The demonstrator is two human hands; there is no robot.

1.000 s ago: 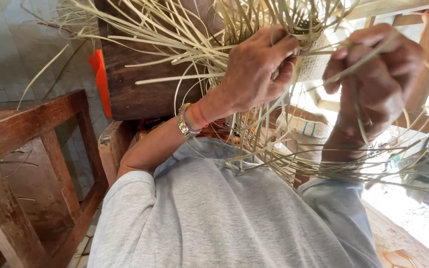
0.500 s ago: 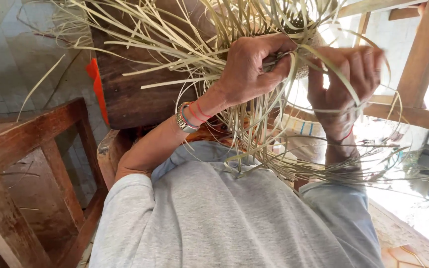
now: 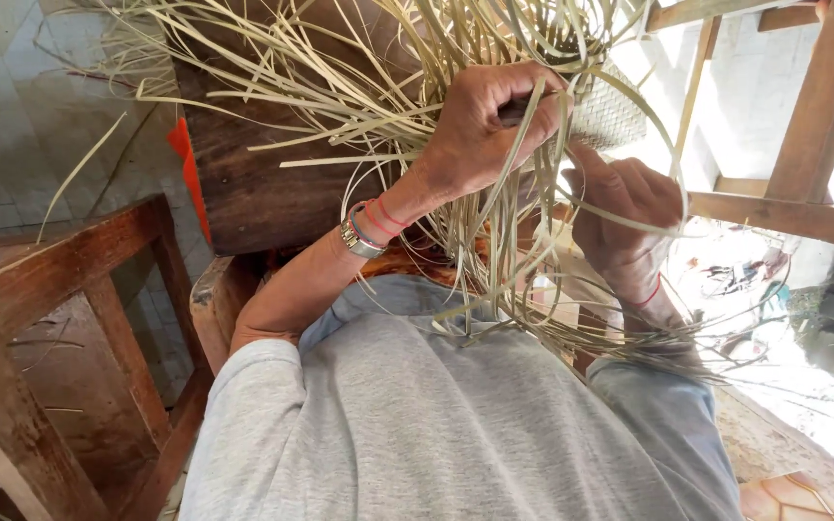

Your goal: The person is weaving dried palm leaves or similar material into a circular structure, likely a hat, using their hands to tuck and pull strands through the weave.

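Note:
A tangle of long pale reed strips (image 3: 359, 106) fans out in front of me, joined to a small woven piece (image 3: 612, 114). My left hand (image 3: 483, 127), with a watch and red bands on the wrist, is closed around a bunch of the strips near the woven piece. Just below and right of it, my right hand (image 3: 626, 210) has its fingers curled on a few strips that loop over it. My grey sleeves fill the lower part of the view.
A dark wooden block (image 3: 263, 198) stands behind the strips, with an orange object (image 3: 185, 174) at its left side. A wooden chair frame (image 3: 60, 280) is at the left. Wooden beams (image 3: 808, 135) cross at the right, over a tiled floor (image 3: 21, 106).
My right hand has come down and to the left, from raised beside the left hand to just under it. The left hand has kept its grip on the strips.

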